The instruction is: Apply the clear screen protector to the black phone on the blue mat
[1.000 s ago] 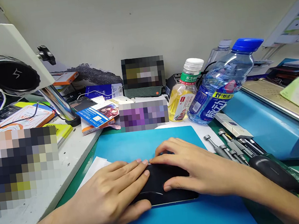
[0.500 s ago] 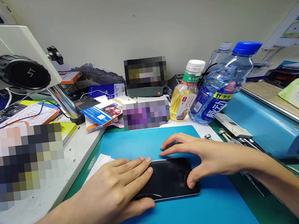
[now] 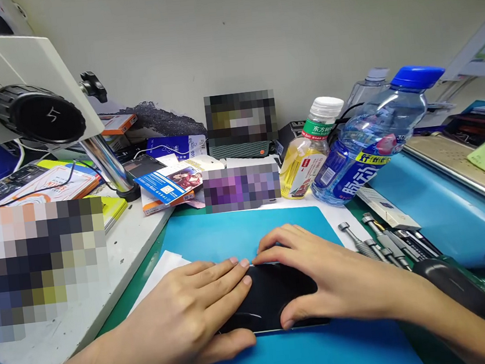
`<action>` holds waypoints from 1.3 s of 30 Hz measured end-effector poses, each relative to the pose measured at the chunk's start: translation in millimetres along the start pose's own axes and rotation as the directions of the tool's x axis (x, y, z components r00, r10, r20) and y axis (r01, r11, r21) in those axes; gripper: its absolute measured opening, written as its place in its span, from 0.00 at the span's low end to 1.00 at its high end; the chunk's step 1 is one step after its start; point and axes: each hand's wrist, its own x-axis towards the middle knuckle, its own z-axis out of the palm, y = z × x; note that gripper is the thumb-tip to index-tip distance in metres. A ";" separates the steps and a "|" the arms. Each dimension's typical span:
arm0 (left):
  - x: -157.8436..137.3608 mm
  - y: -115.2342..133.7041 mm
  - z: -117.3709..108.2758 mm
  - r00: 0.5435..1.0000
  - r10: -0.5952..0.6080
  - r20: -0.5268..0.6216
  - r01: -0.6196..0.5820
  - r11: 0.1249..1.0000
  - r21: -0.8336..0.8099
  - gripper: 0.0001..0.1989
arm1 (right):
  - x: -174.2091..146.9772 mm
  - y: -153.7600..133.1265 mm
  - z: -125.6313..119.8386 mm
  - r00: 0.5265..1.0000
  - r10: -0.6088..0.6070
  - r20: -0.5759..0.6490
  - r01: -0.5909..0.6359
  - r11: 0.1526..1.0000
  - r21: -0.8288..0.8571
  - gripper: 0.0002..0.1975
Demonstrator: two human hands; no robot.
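Observation:
A black smartphone (image 3: 266,296) lies screen up on a blue mat (image 3: 332,350). My left hand (image 3: 191,310) rests across its left end, holding it against the mat. The fingers stretch over the glass, with the thumb along the near edge. From the right my right hand (image 3: 318,272) arches over the other end with fingers and thumb apart. Its fingertips are at the far edge, close to my left fingertips, and its thumb touches the glass near the near edge. Both hands hide parts of the phone.
A microscope stand (image 3: 37,112) with a white base is on the left. Behind the mat stand a tea bottle (image 3: 304,163) and a larger blue-capped bottle (image 3: 365,144). Several screwdrivers (image 3: 385,241), a black mouse (image 3: 459,291) and a blue machine (image 3: 436,195) lie on the right.
My right hand has moved left over the phone, its thumb shifting in from the right end and its fingertips nearing my left fingers. The left hand keeps its place on the phone.

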 end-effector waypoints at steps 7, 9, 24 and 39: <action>-1.2 -1.3 -1.3 0.999 -0.026 0.036 0.026 1.000 -0.009 0.24 | -5.6 -1.6 -12.4 0.990 0.075 0.121 -0.080 0.996 0.044 0.38; -1.4 -1.6 -0.9 0.999 -0.030 0.036 0.031 0.999 -0.021 0.23 | -6.9 -0.1 -17.4 0.983 0.091 0.162 -0.104 0.992 0.077 0.38; -1.5 -3.1 1.0 1.000 -0.015 0.005 0.015 1.000 0.009 0.23 | 1.2 8.8 -3.5 1.000 0.010 0.013 -0.012 0.992 0.129 0.34; -3.5 -1.7 1.8 0.997 -0.073 0.012 0.073 0.995 -0.070 0.23 | -5.1 11.2 -26.9 0.986 -0.012 0.169 -0.019 0.983 0.185 0.25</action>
